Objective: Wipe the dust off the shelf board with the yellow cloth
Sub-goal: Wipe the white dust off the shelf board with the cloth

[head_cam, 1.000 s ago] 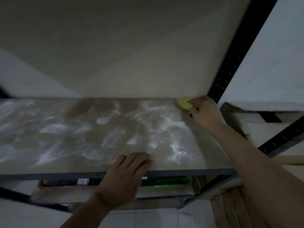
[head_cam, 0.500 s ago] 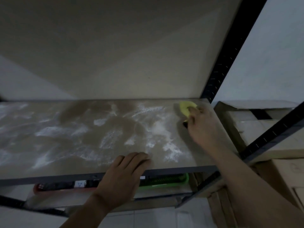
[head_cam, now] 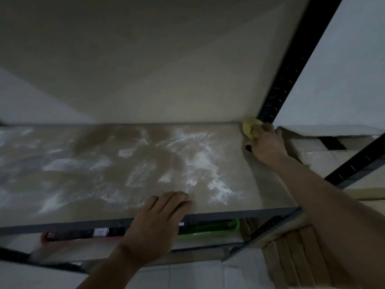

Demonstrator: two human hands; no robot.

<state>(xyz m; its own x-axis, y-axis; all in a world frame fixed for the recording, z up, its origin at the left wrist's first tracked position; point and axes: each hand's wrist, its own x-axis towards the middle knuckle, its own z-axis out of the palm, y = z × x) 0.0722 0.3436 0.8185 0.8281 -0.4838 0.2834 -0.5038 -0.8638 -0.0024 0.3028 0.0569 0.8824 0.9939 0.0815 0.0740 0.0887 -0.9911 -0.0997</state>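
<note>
- The board [head_cam: 87,190] carries white dust [head_cam: 202,159] smeared over its middle and left.
- The cloth [head_cam: 249,127] sits at the board's far right corner, against the black post [head_cam: 291,69].
- The right hand [head_cam: 267,143] has its fingers curled over the cloth, bunching it.
- The left hand [head_cam: 154,224] lies flat on the board's front edge, fingers straight and together.
- Under the board is a green basket [head_cam: 208,231]; its contents are too dark to tell.

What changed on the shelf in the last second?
The right hand, gripping the yellow cloth, drew it slightly forward, then pushed it back into the far right corner of the shelf board. The left hand stayed flat on the front edge; the white dust remains.
</note>
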